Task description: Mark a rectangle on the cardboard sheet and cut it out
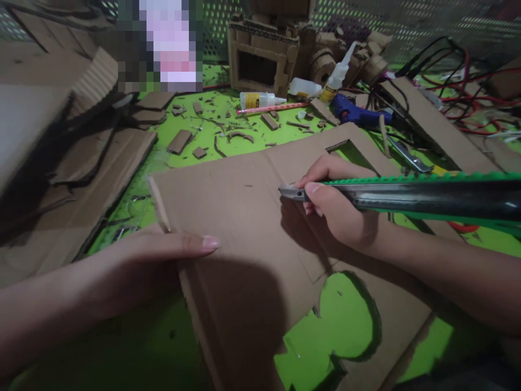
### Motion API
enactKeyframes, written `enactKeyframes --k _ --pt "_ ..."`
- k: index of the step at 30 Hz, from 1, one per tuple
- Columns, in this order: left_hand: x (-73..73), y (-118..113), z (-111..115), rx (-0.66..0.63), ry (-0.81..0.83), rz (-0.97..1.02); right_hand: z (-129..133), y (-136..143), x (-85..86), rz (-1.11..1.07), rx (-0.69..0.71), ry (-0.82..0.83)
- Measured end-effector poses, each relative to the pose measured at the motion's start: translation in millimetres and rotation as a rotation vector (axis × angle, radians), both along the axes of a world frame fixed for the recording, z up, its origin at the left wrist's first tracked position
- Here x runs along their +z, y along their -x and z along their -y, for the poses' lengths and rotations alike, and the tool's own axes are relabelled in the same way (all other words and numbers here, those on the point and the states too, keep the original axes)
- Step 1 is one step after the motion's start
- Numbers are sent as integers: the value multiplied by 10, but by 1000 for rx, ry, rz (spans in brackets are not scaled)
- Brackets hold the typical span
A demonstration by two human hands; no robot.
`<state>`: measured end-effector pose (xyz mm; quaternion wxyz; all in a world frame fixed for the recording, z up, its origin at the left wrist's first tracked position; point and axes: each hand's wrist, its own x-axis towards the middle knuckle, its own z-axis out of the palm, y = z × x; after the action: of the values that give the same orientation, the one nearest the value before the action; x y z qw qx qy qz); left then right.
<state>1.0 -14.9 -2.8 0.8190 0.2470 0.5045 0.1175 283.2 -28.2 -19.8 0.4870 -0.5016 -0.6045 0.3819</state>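
Observation:
A brown sheet of cardboard (240, 217) with pencil lines, a rounded cut-out near me and a slot at its far right lies tilted across the green table. My left hand (163, 247) grips its left edge, thumb on top and fingers hidden beneath. In my right hand (329, 201) is a green and black utility knife (391, 195), held like a pen. The knife's tip points left and sits at a pencil line near the sheet's middle; whether it touches the surface I cannot tell.
Cardboard scraps (179, 141) litter the green table (211, 122). Glue bottles (260, 100), a pencil (277, 107), a blue glue gun (358, 111) and a second cutter (409, 155) lie beyond the sheet. Larger cardboard pieces (36, 217) stack at left; a cardboard box model (262, 60) stands behind, tangled wires (459, 92) at right.

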Motion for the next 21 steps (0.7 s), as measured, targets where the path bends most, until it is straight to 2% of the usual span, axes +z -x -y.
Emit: enactKeyframes --k 8,15,17,21 --pt "-30 -13 -4 -7 -34 60 16 -106 -78 -38 -50 -96" --pt "-24 -22 -32 4 -8 44 12 -54 -17 114 -53 -134" --pt "-22 -24 -38 2 -18 28 -39 -39 18 111 -43 -106" --pt "-22 -30 -44 -37 -19 9 -156 17 87 -48 -76 82"
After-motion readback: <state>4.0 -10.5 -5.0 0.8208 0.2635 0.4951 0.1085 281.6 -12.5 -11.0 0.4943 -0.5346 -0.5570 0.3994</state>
